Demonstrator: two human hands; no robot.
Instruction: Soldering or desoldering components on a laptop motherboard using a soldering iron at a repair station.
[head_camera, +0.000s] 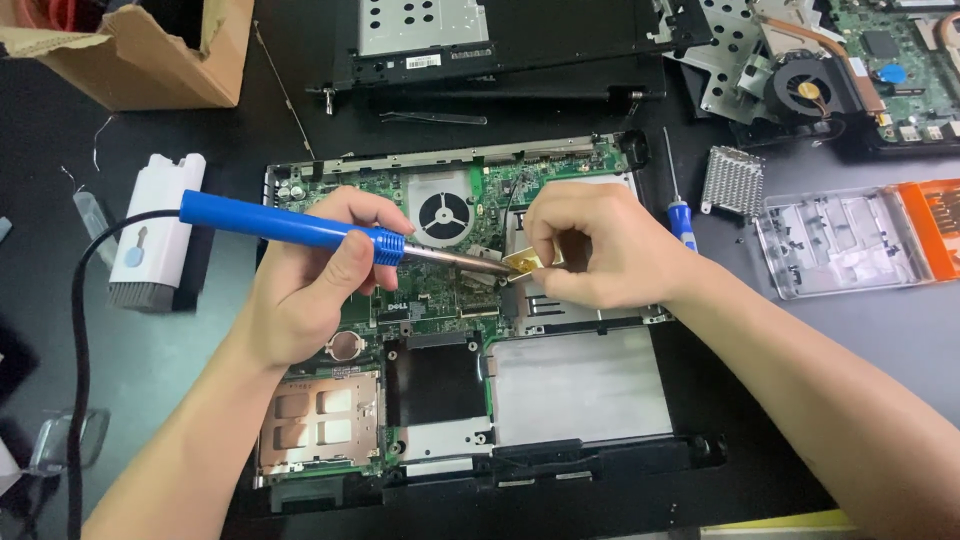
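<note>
While the head camera looks straight down at the black bench, I log items from left to right. Far left: a torn cardboard box (150, 55) at the far corner. Nearer, a white cleaning brush tool (152, 230) lies flat, with a black cord (80, 330) looping past it towards the near edge.

My left hand (310, 285) is clenched around the soldering iron (290, 228), grasping its blue handle like a pen; the handle slants up to the left, and the metal shaft runs right to a tip just above the board. The iron is therefore over the centre of the opened laptop base (580, 385), near the round cooling fan (443, 215) on the green mainboard (370, 180).

Just right of the tip, my right hand (590, 245) pinches a small yellow-gold piece (527, 262) between thumb and fingers. Tip and piece look to be touching, though I cannot tell for sure. The piece sits over the board's middle, right of the fan.

Near the front, a copper-coloured slot cover (320, 420) sits left and a bare grey metal bay right.

Further right on the bench: a blue-handled screwdriver (680, 210), a small finned heatsink (732, 180), then a clear plastic tray with an orange lid (850, 240). Far right corner holds a second stripped board with a black fan (805, 90). Far centre, another dark chassis panel (520, 45) lies flat.
</note>
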